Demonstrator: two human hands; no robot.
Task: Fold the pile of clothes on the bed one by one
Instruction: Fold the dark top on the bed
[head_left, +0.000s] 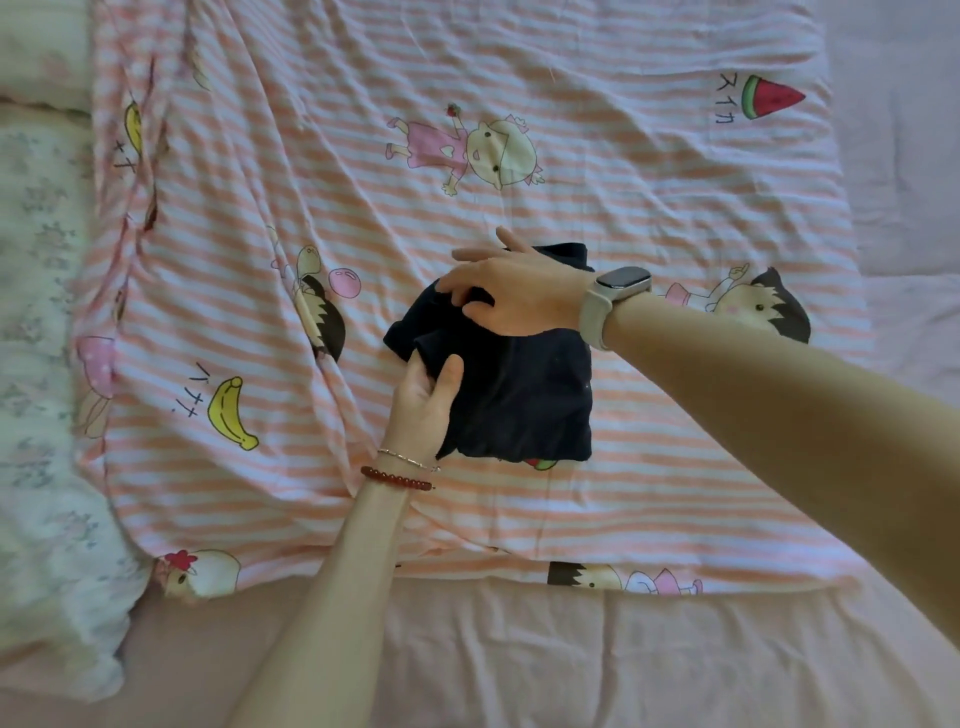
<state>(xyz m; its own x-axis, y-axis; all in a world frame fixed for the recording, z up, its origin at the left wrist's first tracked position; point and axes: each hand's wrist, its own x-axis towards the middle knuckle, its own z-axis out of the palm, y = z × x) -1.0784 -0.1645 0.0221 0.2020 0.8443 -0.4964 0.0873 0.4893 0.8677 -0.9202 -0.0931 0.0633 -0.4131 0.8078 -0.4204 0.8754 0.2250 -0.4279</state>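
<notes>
At the far left we see a pale floral quilt (41, 364) bunched along the edge of the pink-and-white striped blanket (322, 93) that covers the bed. Moving right, our left hand (423, 410) grips the left edge of the dark navy garment (524, 400), thumb on top and fingers curled underneath the cloth. The garment lies partly folded near the blanket's middle. Our right hand (511, 296) rests on its upper part, fingertips pinching a fold, index finger and thumb spread. A watch (615, 296) sits on that wrist.
</notes>
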